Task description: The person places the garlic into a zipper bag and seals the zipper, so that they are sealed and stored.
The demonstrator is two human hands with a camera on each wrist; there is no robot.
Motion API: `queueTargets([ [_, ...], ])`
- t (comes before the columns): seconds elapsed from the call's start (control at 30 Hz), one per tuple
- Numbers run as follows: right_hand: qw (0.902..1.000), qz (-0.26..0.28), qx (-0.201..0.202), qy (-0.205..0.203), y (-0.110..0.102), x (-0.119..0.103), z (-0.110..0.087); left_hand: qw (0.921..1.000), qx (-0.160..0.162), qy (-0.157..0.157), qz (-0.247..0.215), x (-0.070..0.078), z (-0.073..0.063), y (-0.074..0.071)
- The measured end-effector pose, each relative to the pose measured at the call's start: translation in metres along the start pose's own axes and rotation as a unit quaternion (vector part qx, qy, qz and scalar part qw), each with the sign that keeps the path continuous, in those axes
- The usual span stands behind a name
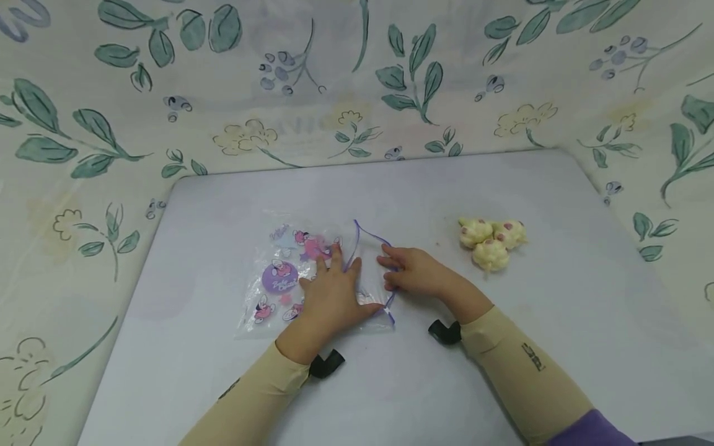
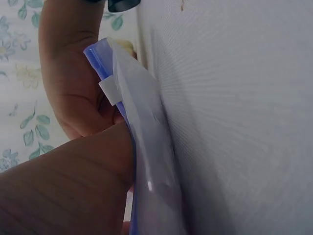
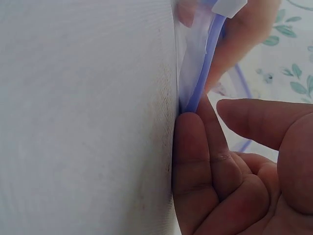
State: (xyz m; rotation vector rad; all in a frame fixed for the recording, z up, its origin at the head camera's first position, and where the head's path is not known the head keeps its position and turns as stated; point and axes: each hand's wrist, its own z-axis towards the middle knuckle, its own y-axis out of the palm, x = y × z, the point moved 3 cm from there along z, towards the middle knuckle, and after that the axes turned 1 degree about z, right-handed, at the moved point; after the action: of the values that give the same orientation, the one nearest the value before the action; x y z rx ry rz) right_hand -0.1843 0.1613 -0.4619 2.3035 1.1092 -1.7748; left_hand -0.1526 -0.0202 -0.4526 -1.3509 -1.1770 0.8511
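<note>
A clear plastic zip bag (image 1: 280, 277) with pink and purple cartoon prints lies flat on the table. Its purple-blue zip edge faces right, parted into a loop, and a white slider (image 2: 110, 90) sits near one end. My left hand (image 1: 333, 291) rests on the bag with fingers spread, the thumb reaching toward the zip edge. At the mouth of the bag is my right hand (image 1: 415, 271). In the right wrist view its fingertips (image 3: 191, 134) touch the lower zip strip, while the thumb stands apart from them.
Three garlic bulbs (image 1: 491, 255), pale with purplish spots, lie together right of my right hand. The white tabletop (image 1: 357, 396) ends at the back against a floral cloth (image 1: 334, 80). Black curved pieces (image 1: 444, 332) stick out at both wrists.
</note>
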Motion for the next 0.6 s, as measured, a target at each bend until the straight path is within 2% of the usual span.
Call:
queueTargets([
  [0.2, 0.9998, 0.019, -0.004, 0.002, 0.000, 0.002, -0.002, 0.9997, -0.020, 0.001, -0.011, 0.002, 0.001, 0.000],
  [0.4, 0.9996, 0.026, 0.001, 0.008, 0.000, 0.004, -0.003, 0.9993, -0.037, -0.002, -0.008, 0.005, 0.003, -0.007],
  [0.6, 0.9996, 0.026, -0.002, 0.005, 0.000, 0.002, -0.001, 0.9992, -0.023, -0.007, 0.032, 0.008, 0.007, -0.013],
])
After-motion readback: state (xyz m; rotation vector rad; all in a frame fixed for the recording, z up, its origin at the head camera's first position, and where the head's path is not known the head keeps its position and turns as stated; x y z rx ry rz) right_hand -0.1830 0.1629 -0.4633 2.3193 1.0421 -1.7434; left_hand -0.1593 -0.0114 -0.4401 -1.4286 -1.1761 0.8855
